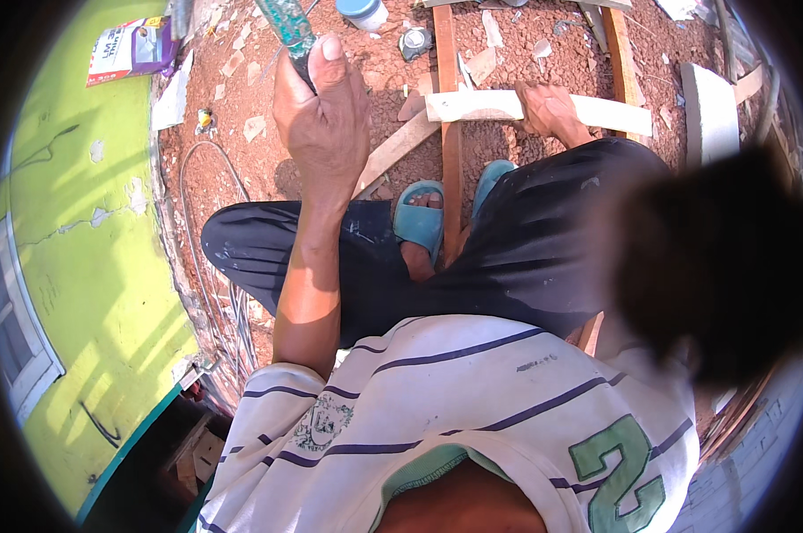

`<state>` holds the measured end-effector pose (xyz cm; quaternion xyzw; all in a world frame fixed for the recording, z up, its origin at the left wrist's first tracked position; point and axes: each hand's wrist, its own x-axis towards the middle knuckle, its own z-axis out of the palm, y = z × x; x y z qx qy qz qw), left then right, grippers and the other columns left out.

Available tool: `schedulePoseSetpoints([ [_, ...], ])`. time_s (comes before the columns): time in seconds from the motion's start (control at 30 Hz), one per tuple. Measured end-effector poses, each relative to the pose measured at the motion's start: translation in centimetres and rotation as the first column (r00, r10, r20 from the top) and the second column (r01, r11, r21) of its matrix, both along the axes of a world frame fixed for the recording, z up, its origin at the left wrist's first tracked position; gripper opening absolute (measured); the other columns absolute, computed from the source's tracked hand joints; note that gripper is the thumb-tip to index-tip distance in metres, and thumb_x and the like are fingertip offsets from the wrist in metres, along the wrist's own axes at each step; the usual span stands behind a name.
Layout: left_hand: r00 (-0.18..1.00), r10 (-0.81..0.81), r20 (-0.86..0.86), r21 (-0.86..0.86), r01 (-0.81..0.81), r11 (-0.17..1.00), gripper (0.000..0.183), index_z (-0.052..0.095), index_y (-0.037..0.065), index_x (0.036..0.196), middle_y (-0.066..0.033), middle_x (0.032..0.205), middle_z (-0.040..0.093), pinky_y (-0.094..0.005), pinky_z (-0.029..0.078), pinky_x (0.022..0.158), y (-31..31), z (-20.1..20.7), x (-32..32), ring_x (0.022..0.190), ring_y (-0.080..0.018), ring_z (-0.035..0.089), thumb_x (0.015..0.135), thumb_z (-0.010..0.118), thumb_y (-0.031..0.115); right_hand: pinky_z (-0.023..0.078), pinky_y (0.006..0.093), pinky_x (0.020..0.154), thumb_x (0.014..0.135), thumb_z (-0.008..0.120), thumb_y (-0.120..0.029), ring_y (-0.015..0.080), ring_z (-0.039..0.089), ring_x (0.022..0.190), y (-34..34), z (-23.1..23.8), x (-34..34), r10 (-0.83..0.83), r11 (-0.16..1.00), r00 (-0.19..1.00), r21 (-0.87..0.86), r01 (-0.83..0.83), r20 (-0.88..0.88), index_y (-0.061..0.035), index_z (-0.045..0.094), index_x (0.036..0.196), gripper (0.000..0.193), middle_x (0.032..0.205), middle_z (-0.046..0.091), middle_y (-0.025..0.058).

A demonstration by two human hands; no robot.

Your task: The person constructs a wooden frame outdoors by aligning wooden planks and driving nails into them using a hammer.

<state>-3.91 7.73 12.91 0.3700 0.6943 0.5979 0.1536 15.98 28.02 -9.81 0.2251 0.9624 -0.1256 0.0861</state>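
My left hand (326, 120) is raised at the upper left, its fingers wrapped round a tool with a worn green handle (286, 25). The tool's far end is cut off by the picture's top edge, so its kind is hidden. My right hand (550, 111) grips a pale wooden board (610, 115) near its middle. That board lies across two brown wooden beams, the left beam (446, 62) and the right beam (622, 67). A thinner slat (401, 151) slants away under the board's left side.
Red, rubble-strewn ground holds a tape measure (415, 43), a blue-lidded tub (361, 11) and wire loops (233, 320). A lime-green wall (99, 222) runs along the left, a purple-and-white bag (133, 51) beside it. A white block (710, 115) stands right. A dark blur (712, 266) hides part.
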Motion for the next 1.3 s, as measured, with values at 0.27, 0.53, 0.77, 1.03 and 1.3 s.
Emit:
schedulePoseSetpoints([
  [0.27,0.932,-0.316,-0.178,-0.72,0.096,0.688,0.036,0.054,-0.003,0.105,-0.0271,0.073,0.057,-0.0488,0.048,0.064,-7.1,-14.1,0.0,0.062,-0.0364,0.058,0.103,0.053,0.033,0.056,0.0496,0.07,0.077,0.075,-0.037,0.0391,0.071,0.08,0.5,0.3,-2.3,-0.004,1.0,1.0,0.026,0.004,-0.014,-0.0038,0.054,0.106,0.049,0.084,0.071,0.0198],
  [0.53,0.982,-0.095,0.163,0.286,0.045,0.957,0.046,0.046,0.003,0.08,-0.0036,0.06,0.045,-0.0322,0.042,0.048,-3.8,-8.1,-1.7,0.05,-0.0151,0.046,0.105,0.05,0.042,0.056,0.0493,0.075,0.074,0.078,-0.036,0.0389,0.071,0.089,0.1,-0.3,-0.8,-0.046,0.997,0.997,-0.057,0.05,0.068,-0.0034,0.054,0.106,0.052,0.099,0.071,0.0203],
  [0.77,0.943,-0.199,-0.265,-0.577,0.01,0.817,0.046,0.055,-0.002,0.09,-0.0102,0.063,0.049,-0.0407,0.048,0.059,-3.8,-8.9,0.2,0.057,-0.0205,0.054,0.105,0.05,0.041,0.056,0.0492,0.076,0.074,0.078,-0.036,0.0381,0.071,0.089,-0.6,0.6,-1.3,-0.044,0.997,0.989,-0.06,0.053,0.14,-0.0031,0.054,0.105,0.051,0.099,0.071,0.0203],
  [1.03,0.919,-0.174,-0.353,-0.491,-0.024,0.871,0.037,0.054,-0.002,0.098,-0.0298,0.073,0.065,-0.0489,0.049,0.057,-8.4,-15.9,0.8,0.066,-0.0485,0.065,0.103,0.053,0.035,0.055,0.0491,0.074,0.076,0.077,-0.038,0.0396,0.07,0.087,-0.6,0.8,-2.1,-0.007,0.999,0.999,-0.041,0.008,0.035,-0.0021,0.054,0.105,0.052,0.098,0.07,0.0202],
  [1.3,1.0,-0.012,0.021,-0.069,0.013,0.998,0.041,0.044,0.008,0.079,0.0006,0.061,0.047,-0.0311,0.04,0.047,0.0,-1.6,0.4,0.052,-0.0093,0.048,0.107,0.048,0.038,0.055,0.0494,0.073,0.074,0.078,-0.037,0.0386,0.07,0.087,0.0,-0.6,0.4,-0.021,0.999,1.0,-0.03,0.021,0.014,-0.0035,0.054,0.105,0.052,0.097,0.069,0.0198],
])
